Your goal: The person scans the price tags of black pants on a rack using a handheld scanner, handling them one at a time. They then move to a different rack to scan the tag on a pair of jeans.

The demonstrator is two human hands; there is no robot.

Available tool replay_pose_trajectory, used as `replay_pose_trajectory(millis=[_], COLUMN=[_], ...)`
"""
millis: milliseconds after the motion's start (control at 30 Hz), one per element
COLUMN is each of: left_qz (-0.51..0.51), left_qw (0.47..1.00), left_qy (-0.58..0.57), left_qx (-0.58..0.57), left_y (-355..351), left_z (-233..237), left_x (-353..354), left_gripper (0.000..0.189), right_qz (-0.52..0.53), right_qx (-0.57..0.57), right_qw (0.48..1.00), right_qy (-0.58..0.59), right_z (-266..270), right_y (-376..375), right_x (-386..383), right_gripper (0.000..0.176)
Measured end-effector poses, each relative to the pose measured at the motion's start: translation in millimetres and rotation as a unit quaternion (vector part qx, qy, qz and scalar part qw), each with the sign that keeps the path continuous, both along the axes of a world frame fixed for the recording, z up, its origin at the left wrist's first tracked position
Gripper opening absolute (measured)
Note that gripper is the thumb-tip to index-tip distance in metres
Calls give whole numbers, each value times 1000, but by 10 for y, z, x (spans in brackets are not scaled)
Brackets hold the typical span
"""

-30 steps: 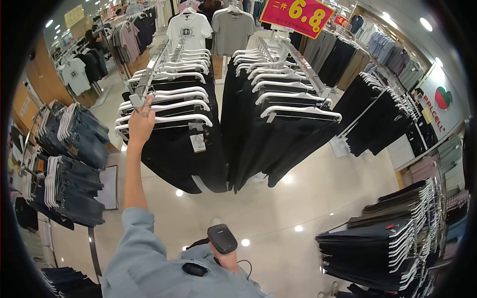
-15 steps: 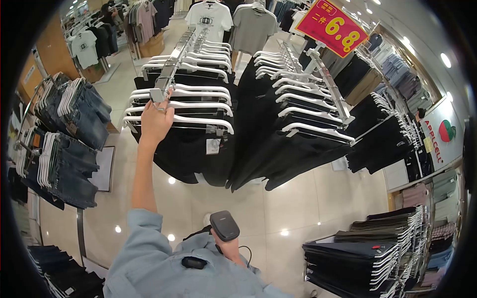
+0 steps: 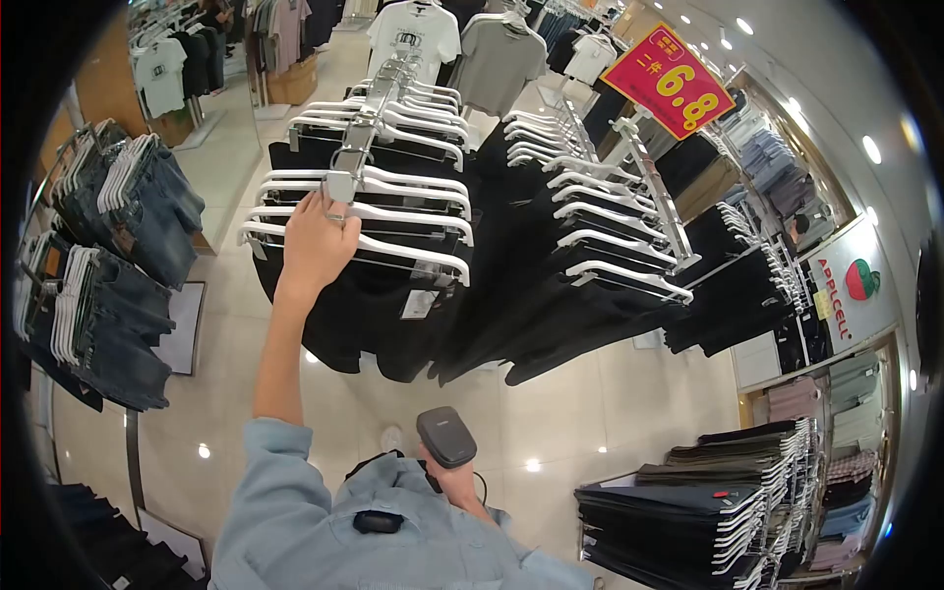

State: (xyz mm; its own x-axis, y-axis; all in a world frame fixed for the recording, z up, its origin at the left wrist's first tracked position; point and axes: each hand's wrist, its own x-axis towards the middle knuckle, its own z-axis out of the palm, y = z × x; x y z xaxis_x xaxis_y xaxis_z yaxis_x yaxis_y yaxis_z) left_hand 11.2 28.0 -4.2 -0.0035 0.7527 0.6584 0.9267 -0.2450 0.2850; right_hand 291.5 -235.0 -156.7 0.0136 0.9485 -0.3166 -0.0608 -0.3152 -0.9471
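Note:
My left hand reaches up to the front end of a metal rail, fingers curled round the hooks of the nearest white hangers. Its fingertips are partly hidden behind the rail's square end plate. Black trousers hang from these hangers, with a white tag at the front. Low against my body, my right hand is closed round a dark, rounded box-shaped device, from which a thin cable seems to run.
To the right, a parallel rail carries more black garments on white hangers. A red price sign rises behind it. Denim shorts hang at the left; folded dark trousers hang at lower right. Shirts stand ahead.
The view has shifted slightly, so the racks sit differently in the picture. My left hand stays at the front hangers, a little lower and further right in view. The device is still in my right hand.

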Motion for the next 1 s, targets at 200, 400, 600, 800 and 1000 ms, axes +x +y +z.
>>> replay_pose_trajectory(millis=[200, 400, 600, 800, 1000], left_qz=[-15, 12, 20, 20, 16], left_qw=[999, 1000, 1000, 1000, 999], left_qy=[2, 6, -12, -14, -38], left_qx=[45, 27, 15, 9, -10], left_y=[55, -26, -78, -38, -43], left_z=[-94, -39, 4, -19, 28], left_x=[-52, -8, 32, 48, 84], left_gripper=[45, 43, 44, 44, 33], right_qz=[16, 41, 37, 16, 31], right_qx=[19, 27, 62, 84, 147], right_qw=[999, 998, 996, 996, 984], right_qy=[-27, -42, -53, -35, -96], right_z=[84, -26, -51, -22, 7], right_y=[98, 103, 222, 299, 453], right_x=[-105, -48, -2, 0, 127], right_gripper=[12, 12, 14, 15, 13])
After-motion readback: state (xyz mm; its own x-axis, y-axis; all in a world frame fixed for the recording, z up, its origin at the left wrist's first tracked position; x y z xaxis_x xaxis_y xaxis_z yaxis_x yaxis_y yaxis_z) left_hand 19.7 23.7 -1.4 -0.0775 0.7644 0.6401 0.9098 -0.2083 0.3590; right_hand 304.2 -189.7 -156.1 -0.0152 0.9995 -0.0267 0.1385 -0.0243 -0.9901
